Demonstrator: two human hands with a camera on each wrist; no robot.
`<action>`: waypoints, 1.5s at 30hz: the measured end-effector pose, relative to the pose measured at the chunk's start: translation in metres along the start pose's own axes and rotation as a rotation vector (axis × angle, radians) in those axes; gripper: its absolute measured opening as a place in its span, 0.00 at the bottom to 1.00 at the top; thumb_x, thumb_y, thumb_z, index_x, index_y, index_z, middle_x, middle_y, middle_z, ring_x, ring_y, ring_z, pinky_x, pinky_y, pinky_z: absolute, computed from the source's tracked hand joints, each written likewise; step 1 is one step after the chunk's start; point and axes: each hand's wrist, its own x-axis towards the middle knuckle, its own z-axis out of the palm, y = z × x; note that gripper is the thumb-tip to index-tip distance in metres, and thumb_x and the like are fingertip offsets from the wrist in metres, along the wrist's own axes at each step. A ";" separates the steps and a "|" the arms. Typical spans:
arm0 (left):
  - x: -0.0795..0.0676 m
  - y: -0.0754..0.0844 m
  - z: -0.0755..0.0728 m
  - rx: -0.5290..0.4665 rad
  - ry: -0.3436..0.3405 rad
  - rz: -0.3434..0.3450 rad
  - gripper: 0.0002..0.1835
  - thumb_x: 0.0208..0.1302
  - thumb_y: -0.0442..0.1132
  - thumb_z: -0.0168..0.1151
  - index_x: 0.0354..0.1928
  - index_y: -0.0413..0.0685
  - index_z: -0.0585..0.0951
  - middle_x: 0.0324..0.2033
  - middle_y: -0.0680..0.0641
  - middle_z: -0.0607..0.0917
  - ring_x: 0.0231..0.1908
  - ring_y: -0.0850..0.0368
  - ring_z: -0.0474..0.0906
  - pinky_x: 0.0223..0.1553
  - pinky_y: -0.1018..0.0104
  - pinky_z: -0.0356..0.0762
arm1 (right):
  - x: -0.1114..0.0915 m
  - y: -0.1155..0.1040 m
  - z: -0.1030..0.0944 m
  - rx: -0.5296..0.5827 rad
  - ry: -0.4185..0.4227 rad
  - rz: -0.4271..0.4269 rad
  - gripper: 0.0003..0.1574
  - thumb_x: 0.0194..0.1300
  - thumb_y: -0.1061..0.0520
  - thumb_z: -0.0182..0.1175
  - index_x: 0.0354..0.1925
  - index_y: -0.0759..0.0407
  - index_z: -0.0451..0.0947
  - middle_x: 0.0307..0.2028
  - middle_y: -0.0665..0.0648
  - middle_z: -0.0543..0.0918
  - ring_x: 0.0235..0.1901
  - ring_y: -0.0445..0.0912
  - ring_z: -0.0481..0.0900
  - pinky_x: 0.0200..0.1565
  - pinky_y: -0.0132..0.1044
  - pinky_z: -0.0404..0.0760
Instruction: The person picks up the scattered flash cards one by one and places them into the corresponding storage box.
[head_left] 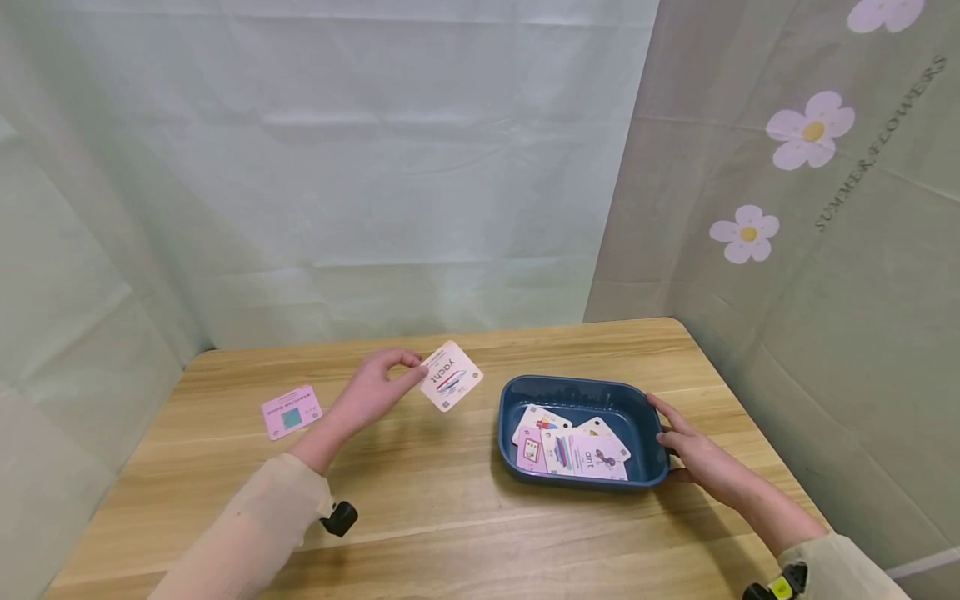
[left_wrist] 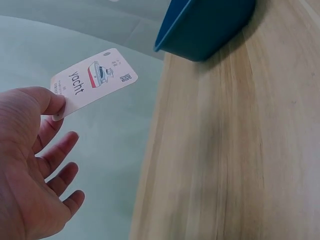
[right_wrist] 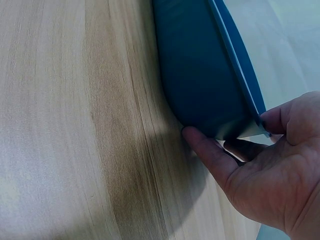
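Observation:
My left hand (head_left: 378,390) pinches a white flash card (head_left: 452,376) by one corner, between thumb and index finger. The card carries the word "yacht" and a boat picture, clear of the tabletop in the left wrist view. Its other fingers are spread and loosely bent. At the right, my right hand (head_left: 701,460) grips the end of a dark blue plastic bin (head_left: 577,387), with a fingertip at the rim and others along the outer wall. Several cards lie overlapping inside, among them an "ant" card (head_left: 602,457) and a pink card (head_left: 531,451).
A pink card (head_left: 292,412) with a teal square lies on the left of the wooden table (head_left: 420,525). A pale curtain (head_left: 390,167) hangs behind the table, and a flower-printed curtain (head_left: 847,333) borders its right side.

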 end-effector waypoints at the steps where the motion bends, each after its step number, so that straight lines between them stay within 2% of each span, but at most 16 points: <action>1: 0.000 0.002 0.000 -0.002 -0.003 0.002 0.13 0.73 0.51 0.62 0.43 0.50 0.83 0.64 0.42 0.78 0.68 0.37 0.66 0.67 0.33 0.59 | 0.000 0.000 0.000 -0.002 -0.005 -0.003 0.42 0.81 0.58 0.37 0.83 0.39 0.31 0.79 0.68 0.26 0.74 0.76 0.39 0.61 0.67 0.70; 11: 0.000 0.019 0.007 -0.027 -0.011 0.020 0.11 0.72 0.49 0.64 0.42 0.49 0.83 0.62 0.43 0.80 0.67 0.39 0.68 0.67 0.35 0.61 | 0.001 0.001 0.000 -0.001 0.001 -0.001 0.42 0.82 0.58 0.37 0.83 0.38 0.32 0.79 0.67 0.26 0.75 0.76 0.40 0.61 0.68 0.70; 18: 0.002 0.027 0.014 -0.048 -0.013 0.064 0.09 0.70 0.48 0.65 0.40 0.51 0.84 0.61 0.44 0.81 0.66 0.40 0.70 0.68 0.35 0.60 | 0.001 0.002 0.000 -0.006 -0.007 -0.018 0.43 0.81 0.59 0.39 0.83 0.42 0.31 0.79 0.69 0.25 0.74 0.77 0.38 0.60 0.71 0.68; 26: 0.005 0.037 0.025 -0.038 -0.019 0.107 0.07 0.70 0.46 0.66 0.39 0.51 0.84 0.58 0.44 0.82 0.64 0.41 0.71 0.66 0.36 0.62 | 0.002 0.002 0.000 -0.006 0.005 -0.006 0.43 0.81 0.58 0.38 0.83 0.40 0.32 0.79 0.66 0.25 0.75 0.75 0.39 0.61 0.70 0.67; 40: 0.010 0.052 0.040 -0.004 -0.033 0.126 0.06 0.70 0.47 0.67 0.39 0.54 0.84 0.55 0.48 0.84 0.61 0.44 0.73 0.65 0.39 0.65 | 0.001 0.000 0.001 -0.016 0.010 -0.001 0.42 0.81 0.57 0.38 0.83 0.40 0.32 0.79 0.67 0.25 0.74 0.76 0.38 0.62 0.71 0.65; 45: 0.011 0.056 0.044 0.006 -0.045 0.112 0.07 0.70 0.48 0.66 0.40 0.55 0.84 0.55 0.49 0.83 0.61 0.45 0.72 0.64 0.40 0.66 | 0.001 0.001 0.000 -0.011 0.014 0.003 0.42 0.81 0.58 0.38 0.83 0.39 0.32 0.79 0.67 0.26 0.74 0.76 0.39 0.62 0.71 0.66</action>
